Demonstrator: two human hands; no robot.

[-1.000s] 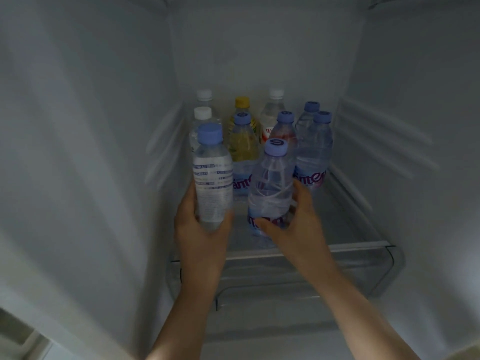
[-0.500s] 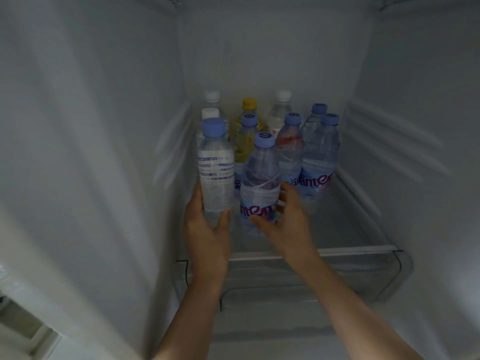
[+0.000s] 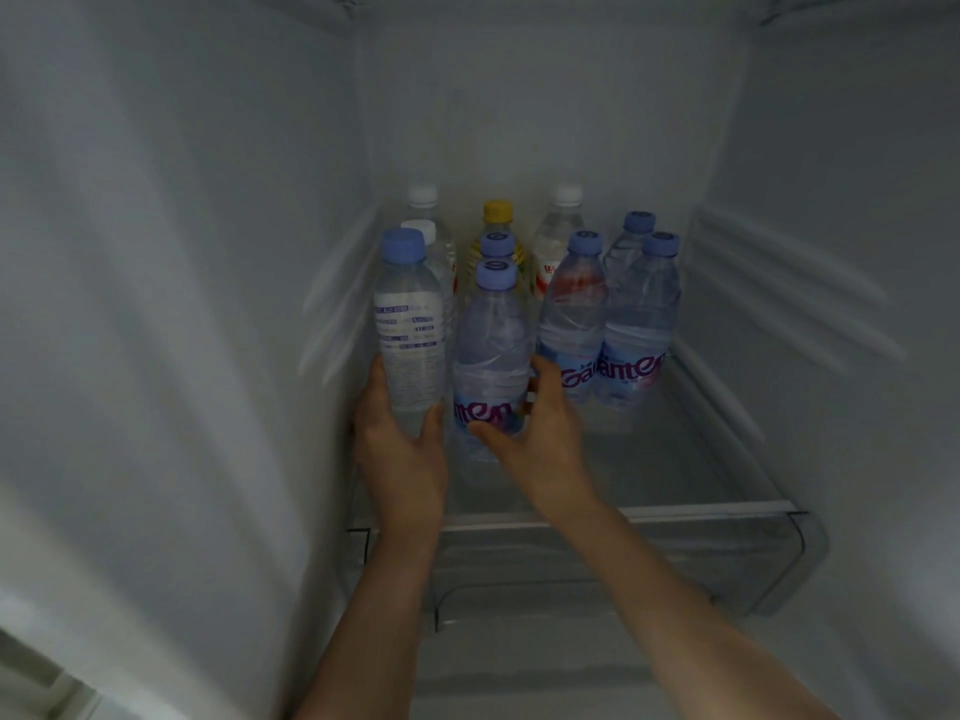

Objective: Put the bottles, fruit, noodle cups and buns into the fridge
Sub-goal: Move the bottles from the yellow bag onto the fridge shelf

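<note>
2 bottles in play here, 1 per hand, both dead center of the frame and both standing upright with caps up. The left hand [image 3: 402, 449] is wrapped around the base of the white-label bottle [image 3: 410, 324], thumb on its right side, fingers curled behind, right up against the fridge's left wall [image 3: 208, 304]. The right hand [image 3: 540, 439] has its thumb across the front of the blue-label bottle [image 3: 491, 366], fingers reaching around the right side, so it's gripping too. The 2 held bottles sit just beside each other, nearly touching, and the hands are almost thumb to thumb below them. Can't tell if the bases are actually down on the glass shelf [image 3: 675, 459] yet, the hands hide that. Straight behind, toward the upper middle of the frame, is the parked cluster: a yellow-cap bottle [image 3: 497, 220], white caps at the back, blue caps on the right. My guess is the next bit is just setting both down in front of that pack and letting go. Open shelf is mostly lower right, so the right hand has more room to back out.
</note>
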